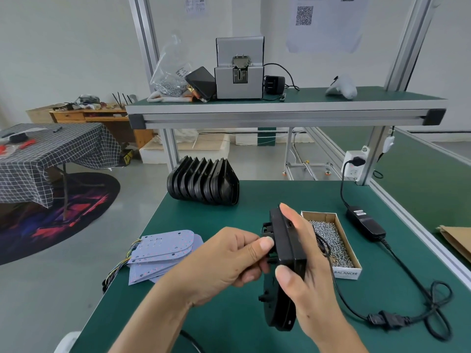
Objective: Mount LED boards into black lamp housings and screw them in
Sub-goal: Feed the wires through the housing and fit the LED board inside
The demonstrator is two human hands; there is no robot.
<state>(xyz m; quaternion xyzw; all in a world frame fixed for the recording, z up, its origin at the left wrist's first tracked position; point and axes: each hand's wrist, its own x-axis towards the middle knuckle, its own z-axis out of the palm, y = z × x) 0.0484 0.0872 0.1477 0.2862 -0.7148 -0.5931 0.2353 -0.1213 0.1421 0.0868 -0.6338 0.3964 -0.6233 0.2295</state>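
I hold a black lamp housing (288, 253) on edge above the green bench. My right hand (305, 271) grips it from the right, thumb on the near face and fingers behind it. My left hand (229, 261) pinches a small black part on the housing's left side between thumb and fingers. A fanned stack of pale LED boards (163, 253) with coloured wires lies at the bench's left edge. A row of several black housings (204, 183) stands at the back of the bench. The housing's inside is turned away from me.
A cardboard box of screws (334, 240) sits just right of my hands. A black power adapter (364, 222) and its looped cable (433, 312) lie on the right. A screw feeder machine (239, 72) stands on the upper shelf (280, 108). The bench mat (216, 327) drops off at left.
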